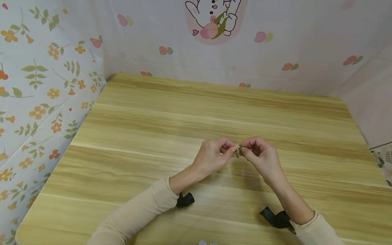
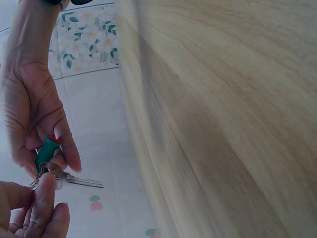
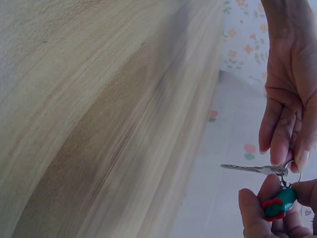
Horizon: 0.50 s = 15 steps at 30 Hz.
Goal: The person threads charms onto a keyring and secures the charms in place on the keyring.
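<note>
The wood-grain table (image 1: 171, 115) serves more as a backdrop than a support: the left hand (image 1: 211, 154) and right hand (image 1: 261, 158) meet above it, probably because such small parts are easiest to manage at the fingertips. Between them is 1 key (image 3: 252, 169), joined to what both hands hold; its blade juts clear of the fingers, likely because the grip is wanted elsewhere. It is silvery and slim, notched along 1 edge. The charm (image 3: 283, 202) sits in the right hand's fingers, gripped there perhaps since it is the bulkiest part to anchor by; it is stubby and green with a red end, its full shape partly covered. The left hand pinches the key ring (image 3: 300, 174), seemingly to steady it; this is a thin, bright metal loop. Tiny metal links (image 3: 286, 184) lead from it to the charm.
</note>
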Each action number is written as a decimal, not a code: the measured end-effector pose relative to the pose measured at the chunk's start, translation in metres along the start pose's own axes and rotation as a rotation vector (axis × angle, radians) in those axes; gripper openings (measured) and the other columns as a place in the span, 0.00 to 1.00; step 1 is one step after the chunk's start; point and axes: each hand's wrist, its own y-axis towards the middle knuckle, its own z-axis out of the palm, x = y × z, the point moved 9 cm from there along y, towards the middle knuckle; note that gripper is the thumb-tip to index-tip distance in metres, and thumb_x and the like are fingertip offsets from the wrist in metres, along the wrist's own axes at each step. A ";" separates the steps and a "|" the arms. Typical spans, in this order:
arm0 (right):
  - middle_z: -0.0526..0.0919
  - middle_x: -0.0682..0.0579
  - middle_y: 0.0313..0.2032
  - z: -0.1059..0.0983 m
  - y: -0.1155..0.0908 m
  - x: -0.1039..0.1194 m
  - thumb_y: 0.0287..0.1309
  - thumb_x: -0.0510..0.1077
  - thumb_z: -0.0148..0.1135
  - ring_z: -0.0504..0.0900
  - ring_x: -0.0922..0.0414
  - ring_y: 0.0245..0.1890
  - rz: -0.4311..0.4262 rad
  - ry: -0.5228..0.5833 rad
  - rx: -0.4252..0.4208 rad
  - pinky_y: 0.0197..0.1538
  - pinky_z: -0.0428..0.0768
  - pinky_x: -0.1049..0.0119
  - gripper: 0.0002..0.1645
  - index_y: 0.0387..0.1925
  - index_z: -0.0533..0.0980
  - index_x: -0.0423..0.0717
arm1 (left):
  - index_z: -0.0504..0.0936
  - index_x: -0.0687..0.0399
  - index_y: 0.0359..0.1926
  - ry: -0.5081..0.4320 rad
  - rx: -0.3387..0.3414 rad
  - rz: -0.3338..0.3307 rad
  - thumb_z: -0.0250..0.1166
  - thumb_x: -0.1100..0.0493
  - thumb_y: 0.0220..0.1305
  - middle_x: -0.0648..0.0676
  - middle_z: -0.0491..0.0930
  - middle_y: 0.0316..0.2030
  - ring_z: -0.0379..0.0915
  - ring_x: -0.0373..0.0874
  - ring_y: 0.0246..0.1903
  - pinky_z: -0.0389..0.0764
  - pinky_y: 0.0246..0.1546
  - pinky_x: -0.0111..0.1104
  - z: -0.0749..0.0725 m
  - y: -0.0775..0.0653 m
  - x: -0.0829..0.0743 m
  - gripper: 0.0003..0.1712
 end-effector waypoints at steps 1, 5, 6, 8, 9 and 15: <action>0.80 0.61 0.27 0.000 0.000 0.000 0.59 0.31 0.58 0.80 0.62 0.28 0.004 0.001 0.010 0.30 0.77 0.74 0.05 0.36 0.74 0.29 | 0.81 0.64 0.34 -0.010 -0.001 -0.003 0.63 0.67 0.60 0.56 0.85 0.28 0.83 0.42 0.27 0.75 0.22 0.19 0.000 0.000 0.001 0.03; 0.81 0.61 0.28 0.001 0.000 -0.001 0.61 0.35 0.58 0.81 0.62 0.29 0.014 -0.003 0.040 0.29 0.76 0.73 0.09 0.38 0.75 0.29 | 0.81 0.63 0.34 -0.019 0.002 -0.018 0.63 0.66 0.61 0.56 0.85 0.28 0.83 0.43 0.28 0.76 0.22 0.20 -0.002 0.000 0.002 0.03; 0.81 0.61 0.28 0.001 0.001 -0.001 0.61 0.36 0.58 0.81 0.62 0.29 0.014 -0.006 0.043 0.29 0.76 0.73 0.10 0.38 0.76 0.29 | 0.81 0.63 0.34 -0.010 0.007 -0.021 0.63 0.66 0.61 0.55 0.85 0.28 0.83 0.42 0.28 0.76 0.23 0.20 -0.002 0.000 0.002 0.03; 0.81 0.61 0.27 0.001 0.000 -0.001 0.61 0.36 0.59 0.80 0.64 0.28 0.009 -0.021 0.042 0.29 0.76 0.73 0.09 0.37 0.76 0.30 | 0.82 0.62 0.34 0.027 0.023 -0.027 0.63 0.65 0.61 0.54 0.85 0.29 0.83 0.41 0.28 0.76 0.24 0.19 -0.002 0.001 0.002 0.03; 0.81 0.60 0.27 0.001 0.000 0.000 0.60 0.35 0.59 0.79 0.64 0.28 0.002 -0.033 0.038 0.29 0.76 0.73 0.08 0.37 0.76 0.30 | 0.82 0.61 0.34 0.055 0.035 -0.025 0.63 0.64 0.61 0.53 0.85 0.29 0.82 0.40 0.29 0.75 0.25 0.19 -0.002 0.002 0.001 0.03; 0.83 0.46 0.29 0.002 0.000 0.012 0.57 0.31 0.60 0.79 0.67 0.29 -0.085 -0.150 0.008 0.31 0.79 0.76 0.03 0.33 0.79 0.34 | 0.82 0.54 0.34 0.298 0.061 0.069 0.64 0.61 0.60 0.47 0.85 0.30 0.81 0.34 0.30 0.70 0.25 0.18 -0.004 0.008 -0.013 0.02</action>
